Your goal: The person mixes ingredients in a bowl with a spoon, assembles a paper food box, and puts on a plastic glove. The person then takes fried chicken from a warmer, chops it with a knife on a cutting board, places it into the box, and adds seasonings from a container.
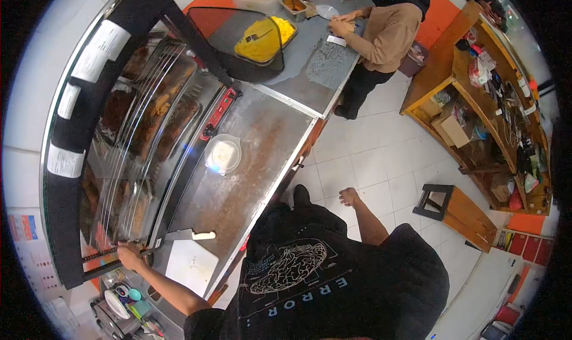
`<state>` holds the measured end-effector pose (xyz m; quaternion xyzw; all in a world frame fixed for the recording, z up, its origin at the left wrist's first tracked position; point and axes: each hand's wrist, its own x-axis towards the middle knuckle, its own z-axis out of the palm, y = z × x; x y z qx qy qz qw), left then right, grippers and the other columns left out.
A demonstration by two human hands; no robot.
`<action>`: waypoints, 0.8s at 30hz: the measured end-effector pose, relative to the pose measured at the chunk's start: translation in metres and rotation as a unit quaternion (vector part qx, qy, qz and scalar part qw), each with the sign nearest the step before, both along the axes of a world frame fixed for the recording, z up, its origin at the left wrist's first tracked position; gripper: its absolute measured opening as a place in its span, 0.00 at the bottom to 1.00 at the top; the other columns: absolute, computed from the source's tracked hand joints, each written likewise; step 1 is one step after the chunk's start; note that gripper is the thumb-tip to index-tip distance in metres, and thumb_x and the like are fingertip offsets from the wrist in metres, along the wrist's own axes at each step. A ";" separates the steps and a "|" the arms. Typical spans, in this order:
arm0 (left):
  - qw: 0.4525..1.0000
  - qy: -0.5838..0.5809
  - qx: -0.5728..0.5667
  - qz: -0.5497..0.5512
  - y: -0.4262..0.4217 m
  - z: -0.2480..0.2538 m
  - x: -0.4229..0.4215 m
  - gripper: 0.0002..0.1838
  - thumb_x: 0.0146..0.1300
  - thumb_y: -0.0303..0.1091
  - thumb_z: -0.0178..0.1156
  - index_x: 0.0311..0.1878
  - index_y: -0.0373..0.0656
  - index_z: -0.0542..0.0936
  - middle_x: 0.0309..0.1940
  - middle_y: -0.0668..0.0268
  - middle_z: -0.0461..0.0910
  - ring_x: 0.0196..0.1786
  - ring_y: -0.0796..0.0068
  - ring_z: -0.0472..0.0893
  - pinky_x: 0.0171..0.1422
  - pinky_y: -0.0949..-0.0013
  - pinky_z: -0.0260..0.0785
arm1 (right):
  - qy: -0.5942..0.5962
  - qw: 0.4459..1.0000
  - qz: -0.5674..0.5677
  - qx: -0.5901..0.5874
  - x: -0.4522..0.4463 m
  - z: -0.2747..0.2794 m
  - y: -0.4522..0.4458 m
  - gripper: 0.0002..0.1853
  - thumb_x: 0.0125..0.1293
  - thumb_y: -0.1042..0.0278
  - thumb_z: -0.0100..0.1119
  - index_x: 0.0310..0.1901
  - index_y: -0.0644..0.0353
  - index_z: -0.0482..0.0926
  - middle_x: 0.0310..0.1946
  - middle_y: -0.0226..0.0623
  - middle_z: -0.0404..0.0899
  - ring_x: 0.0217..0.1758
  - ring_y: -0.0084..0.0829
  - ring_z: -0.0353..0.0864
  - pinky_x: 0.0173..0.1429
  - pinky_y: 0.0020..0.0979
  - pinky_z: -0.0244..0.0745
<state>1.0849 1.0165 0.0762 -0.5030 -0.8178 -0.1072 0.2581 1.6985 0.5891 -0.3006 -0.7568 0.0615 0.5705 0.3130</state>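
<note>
My left hand (129, 256) is at the near end of a glass display case (143, 143), its fingers closed round the dark frame there. Trays of food sit on the case's shelves behind the glass. My right hand (348, 197) hangs over the tiled floor with nothing in it, fingers loosely apart. On the metal counter (256, 143), near my left forearm, lie a white cutting board (192, 265) and a broad-bladed knife (189, 235) with a pale handle. A round, clear-lidded container (223, 154) stands farther along the counter.
At the far counter stands a person (387, 33), hands on a small item, beside a tray of yellow food (262, 39) partly behind a dark mesh cover. Wooden shelves (476, 108) and a wooden stool (459, 212) are on the right. Dishes (122, 301) sit at lower left.
</note>
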 end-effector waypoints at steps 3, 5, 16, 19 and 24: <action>0.999 0.046 -0.016 -0.011 0.009 -0.015 -0.060 0.29 0.71 0.55 0.43 0.27 0.39 0.78 0.26 0.47 0.82 0.32 0.42 0.83 0.35 0.41 0.75 | 0.232 0.968 -0.039 0.081 -0.006 -0.076 -0.052 0.10 0.65 0.59 0.46 0.39 0.50 0.77 0.25 0.26 0.72 0.23 0.27 0.70 0.32 0.34 0.66; 0.999 -0.029 -0.018 -0.007 0.009 -0.016 -0.078 0.28 0.71 0.56 0.43 0.30 0.41 0.78 0.31 0.48 0.83 0.37 0.42 0.83 0.38 0.43 0.75 | 0.170 0.985 0.000 0.020 -0.025 -0.070 -0.063 0.10 0.66 0.58 0.44 0.37 0.49 0.77 0.23 0.25 0.69 0.22 0.26 0.68 0.31 0.34 0.65; 0.981 -0.111 -0.150 0.044 0.016 -0.017 -0.165 0.31 0.70 0.61 0.41 0.40 0.39 0.79 0.34 0.49 0.83 0.41 0.45 0.82 0.44 0.46 0.75 | 0.028 0.998 -0.035 -0.051 -0.015 -0.021 -0.055 0.14 0.66 0.62 0.50 0.50 0.54 0.78 0.38 0.34 0.83 0.34 0.32 0.82 0.39 0.38 0.75; 0.994 -0.105 -0.022 -0.036 0.026 -0.068 -0.217 0.36 0.72 0.61 0.41 0.32 0.33 0.81 0.21 0.55 0.80 0.18 0.62 0.79 0.18 0.60 0.67 | 0.014 0.998 -0.053 0.009 -0.007 -0.036 -0.051 0.14 0.64 0.62 0.53 0.49 0.55 0.79 0.37 0.34 0.83 0.33 0.32 0.82 0.40 0.37 0.75; 0.758 -0.604 -0.211 -0.128 0.010 -0.071 -0.106 0.38 0.67 0.68 0.44 0.35 0.35 0.78 0.28 0.53 0.81 0.25 0.66 0.81 0.27 0.66 0.72 | -0.225 0.956 0.189 -0.007 0.006 -0.006 0.017 0.14 0.62 0.59 0.56 0.42 0.60 0.80 0.36 0.41 0.84 0.37 0.34 0.84 0.43 0.38 0.77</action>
